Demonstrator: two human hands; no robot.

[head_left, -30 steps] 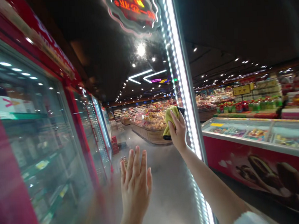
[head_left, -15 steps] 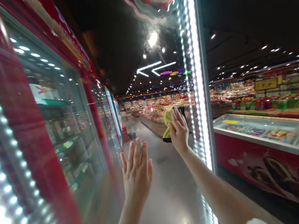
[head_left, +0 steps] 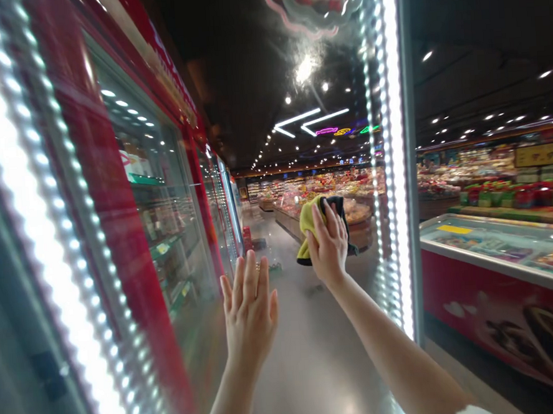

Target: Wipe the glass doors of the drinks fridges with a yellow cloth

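Note:
A clear glass pane (head_left: 307, 330) stands in front of me, edged by bright LED strips (head_left: 398, 162). My left hand (head_left: 249, 308) is raised toward the glass with its fingers spread and holds nothing. Higher and to the right, my right hand (head_left: 329, 241) presses a yellow and black cloth (head_left: 308, 220) flat on the pane. The cloth is bunched under the fingers and shows on both sides of them. Whether the left palm touches the glass cannot be told.
Red-framed glass coolers (head_left: 201, 199) line the left side. A red chest freezer (head_left: 469, 295) stands at the right. A neon sign (head_left: 320, 4) hangs at the top, and goods displays (head_left: 304, 205) lie beyond the glass.
The view has turned left, so the surroundings sit further right and more of the left LED strip shows. The cloth and right hand have moved left relative to the right LED strip.

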